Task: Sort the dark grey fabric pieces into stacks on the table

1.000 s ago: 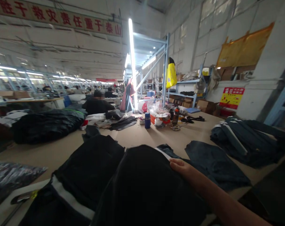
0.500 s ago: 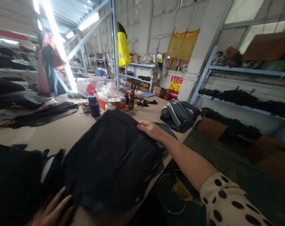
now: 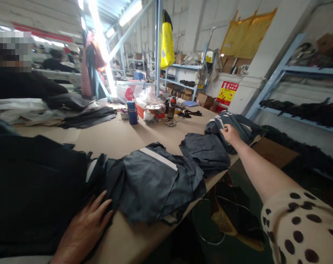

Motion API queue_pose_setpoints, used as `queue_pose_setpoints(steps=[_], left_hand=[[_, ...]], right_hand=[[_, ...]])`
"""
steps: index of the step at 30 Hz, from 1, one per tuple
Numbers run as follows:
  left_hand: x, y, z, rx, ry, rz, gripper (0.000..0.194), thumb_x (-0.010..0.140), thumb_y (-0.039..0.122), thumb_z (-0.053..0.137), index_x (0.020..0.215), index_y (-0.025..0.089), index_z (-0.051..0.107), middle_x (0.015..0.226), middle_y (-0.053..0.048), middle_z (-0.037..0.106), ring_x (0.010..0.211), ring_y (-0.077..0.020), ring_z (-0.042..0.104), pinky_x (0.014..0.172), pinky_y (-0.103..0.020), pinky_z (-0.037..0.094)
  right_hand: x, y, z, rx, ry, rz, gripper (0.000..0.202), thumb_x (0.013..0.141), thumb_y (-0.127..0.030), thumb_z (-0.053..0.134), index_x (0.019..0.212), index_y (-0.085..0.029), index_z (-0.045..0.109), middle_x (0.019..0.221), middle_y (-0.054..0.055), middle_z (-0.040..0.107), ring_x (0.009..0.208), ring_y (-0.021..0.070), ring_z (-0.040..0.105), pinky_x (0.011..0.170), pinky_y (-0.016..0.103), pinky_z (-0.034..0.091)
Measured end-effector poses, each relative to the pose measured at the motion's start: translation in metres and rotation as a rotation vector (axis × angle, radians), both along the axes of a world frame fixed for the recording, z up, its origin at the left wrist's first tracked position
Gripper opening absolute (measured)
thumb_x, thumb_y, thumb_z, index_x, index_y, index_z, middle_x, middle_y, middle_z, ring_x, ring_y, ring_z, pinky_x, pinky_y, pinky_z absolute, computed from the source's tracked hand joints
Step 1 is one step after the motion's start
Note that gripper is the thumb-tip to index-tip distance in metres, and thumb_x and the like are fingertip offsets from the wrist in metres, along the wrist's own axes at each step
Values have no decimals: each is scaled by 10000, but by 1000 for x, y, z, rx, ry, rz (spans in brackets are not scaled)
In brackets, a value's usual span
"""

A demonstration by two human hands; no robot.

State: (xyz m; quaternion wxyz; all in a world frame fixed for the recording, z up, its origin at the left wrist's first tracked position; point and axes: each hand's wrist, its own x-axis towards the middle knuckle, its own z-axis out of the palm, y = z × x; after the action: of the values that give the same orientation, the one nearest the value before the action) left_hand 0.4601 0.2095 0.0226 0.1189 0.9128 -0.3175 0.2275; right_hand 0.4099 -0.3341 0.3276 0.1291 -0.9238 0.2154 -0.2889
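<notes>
Brown flat table (image 3: 150, 132): black fabric heap (image 3: 37, 179) left, dark-grey white-striped cloth panel (image 3: 147, 183) middle, dark-grey folded cloth stack (image 3: 205, 154) right, blue-grey white-striped garment pile (image 3: 243, 123) behind stack. Blue cylindrical bottle (image 3: 132, 113) behind panel.

Right arm (image 3: 261, 165) outstretched, left grip (image 3: 85, 220) low

Dark cloth pile (image 3: 37, 190), 8 o'clock: is looking matt. Grey cloth panel (image 3: 144, 187), 7 o'clock: is showing matt creases. Tabletop (image 3: 133, 137): is looking smooth. Yellow bag (image 3: 167, 46), 12 o'clock: is looking plastic-like. Clear plastic (image 3: 144, 97), 11 o'clock: is glinting.
</notes>
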Motion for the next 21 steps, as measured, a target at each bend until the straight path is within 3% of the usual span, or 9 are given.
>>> queue_pose_setpoints(steps=[3, 7, 9, 12, 16, 21], left_hand=[[-5, -2, 7, 41, -2, 37, 443, 897, 429, 405, 1143, 188, 683, 1416, -90, 486, 1245, -324, 491, 993, -454, 466], [-6, -1, 5, 58, 11, 49, 428, 899, 416, 429, 1161, 179, 671, 1420, -93, 479, 1242, -328, 488, 1002, -452, 459], [-7, -1, 8, 57, 23, 50, 423, 900, 411, 435, 1161, 177, 671, 1417, -95, 482, 1249, -327, 482, 1014, -452, 451], [-10, -3, 15, 49, 68, 67, 412, 908, 406, 433, 1167, 187, 668, 1424, -79, 478, 1264, -317, 474, 1021, -441, 451], [-16, -4, 21, 32, 114, 82, 390, 920, 371, 417, 1174, 201, 660, 1429, -63, 475, 1265, -310, 478, 1018, -437, 456], [-14, -1, 16, -89, 201, 60, 379, 901, 380, 448, 1156, 202, 664, 1439, -65, 462, 1288, -324, 451, 1044, -471, 428]], right_hand=[[24, 57, -37, -1, 153, 158, 275, 926, -161, 518, 1186, -85, 568, 1080, 136, 633, 976, 189, 593, 921, 357, 441], [53, 146, -95, 3, 438, 472, 226, 903, -249, 585, 1106, -169, 643, 1052, 44, 676, 963, 144, 615, 875, 262, 462], [63, 175, -121, -12, 554, 493, 246, 876, -295, 622, 1081, -163, 651, 1010, 59, 681, 935, 172, 623, 853, 298, 479], [74, 195, -149, -48, 633, 427, 312, 877, -352, 618, 1089, -123, 623, 1045, 100, 652, 969, 219, 610, 877, 404, 483], [82, 200, -160, -63, 625, 377, 297, 913, -356, 575, 1102, -130, 604, 1094, 93, 623, 1008, 214, 589, 911, 423, 466], [72, 214, -134, -50, 565, 482, 203, 924, -280, 531, 868, -122, 645, 871, 52, 650, 843, 169, 597, 791, 309, 455]])
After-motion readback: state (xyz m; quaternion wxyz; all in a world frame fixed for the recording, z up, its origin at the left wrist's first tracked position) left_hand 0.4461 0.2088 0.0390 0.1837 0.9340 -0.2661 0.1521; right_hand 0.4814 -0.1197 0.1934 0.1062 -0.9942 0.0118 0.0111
